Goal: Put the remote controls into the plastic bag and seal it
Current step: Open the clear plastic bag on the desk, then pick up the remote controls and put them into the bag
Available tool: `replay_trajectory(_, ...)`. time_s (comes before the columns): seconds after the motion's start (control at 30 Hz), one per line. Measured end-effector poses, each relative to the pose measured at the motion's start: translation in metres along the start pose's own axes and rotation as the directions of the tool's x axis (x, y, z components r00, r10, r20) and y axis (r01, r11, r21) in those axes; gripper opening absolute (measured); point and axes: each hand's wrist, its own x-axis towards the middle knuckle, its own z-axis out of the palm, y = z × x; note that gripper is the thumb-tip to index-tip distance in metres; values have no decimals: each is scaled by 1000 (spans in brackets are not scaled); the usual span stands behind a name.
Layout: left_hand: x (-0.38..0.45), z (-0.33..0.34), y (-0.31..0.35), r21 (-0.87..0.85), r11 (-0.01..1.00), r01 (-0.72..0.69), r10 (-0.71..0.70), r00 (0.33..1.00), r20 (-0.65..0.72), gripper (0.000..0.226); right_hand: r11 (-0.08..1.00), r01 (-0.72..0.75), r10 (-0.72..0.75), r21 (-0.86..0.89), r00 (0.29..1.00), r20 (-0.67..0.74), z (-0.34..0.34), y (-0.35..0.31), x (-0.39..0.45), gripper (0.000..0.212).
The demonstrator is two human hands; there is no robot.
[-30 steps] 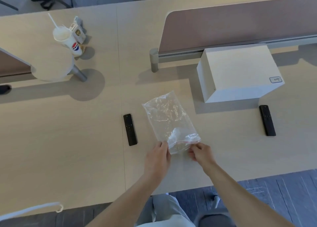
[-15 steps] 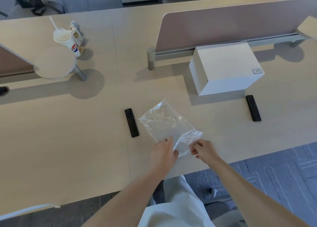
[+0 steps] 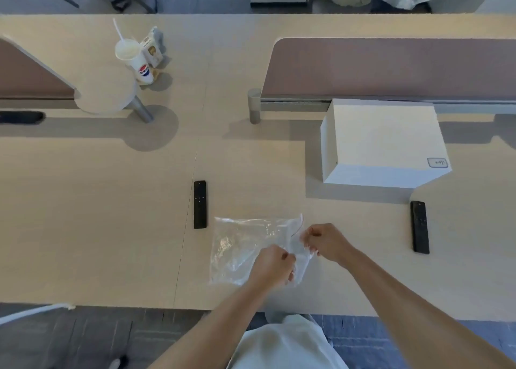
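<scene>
A clear plastic bag (image 3: 240, 246) with a red zip line lies crumpled near the front edge of the desk. My left hand (image 3: 272, 266) pinches its mouth end from the left, and my right hand (image 3: 325, 241) pinches the same end from the right, the two a little apart. One black remote control (image 3: 200, 204) lies flat just left of the bag. A second black remote control (image 3: 419, 227) lies flat farther right, apart from both hands. The bag holds nothing that I can see.
A white box (image 3: 382, 142) stands behind the bag to the right, against a brown desk divider (image 3: 391, 67). A drink cup with a straw (image 3: 134, 59) and a small carton (image 3: 152, 49) stand at the back left. The desk's front edge (image 3: 195, 306) is close to my body.
The bag has been turned and drawn toward the front edge; it now lies sideways with its mouth to the right. Both hands have shifted with it and hold the mouth end.
</scene>
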Motion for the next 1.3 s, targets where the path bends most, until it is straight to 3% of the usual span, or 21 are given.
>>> replay_trajectory(0.2, 1, -8, -3, -239, 963, 127, -162, 978, -131, 38, 992, 100, -87, -80, 985, 152, 19, -25, 42, 36)
replay_trajectory(0.47, -7, -33, -48, -264, 940, 218, -302, 890, -342, 17, 989, 107, -67, -97, 934, 352, 78, -75, 63, 14)
replay_trajectory(0.7, 4, -38, -92, -456, 867, 201, -411, 805, -427, 26, 980, 144, -80, -137, 917, 391, 109, -106, 68, 17)
replay_trajectory(0.77, 1, -46, -94, -463, 863, 200, -426, 780, -458, 39, 979, 154, -92, -131, 917, 388, 118, -115, 70, 17)
replay_trajectory(0.87, -6, -62, -102, -477, 854, 207, -462, 723, -513, 41, 981, 154, -95, -121, 914, 395, 134, -129, 69, 15)
replay_trajectory(1.03, -10, -91, -115, -451, 874, 182, -455, 635, -625, 43, 994, 33, -61, 100, 951, 302, 153, -159, 75, 23)
replay_trajectory(1.13, -9, -99, -120, -466, 874, 136, -433, 654, -620, 42, 998, 13, -23, 55, 985, 171, 169, -172, 94, 23)
replay_trajectory(1.3, -8, -96, -131, -458, 883, 99, -383, 716, -583, 41, 972, 43, -25, -232, 997, 80, 189, -196, 118, 36)
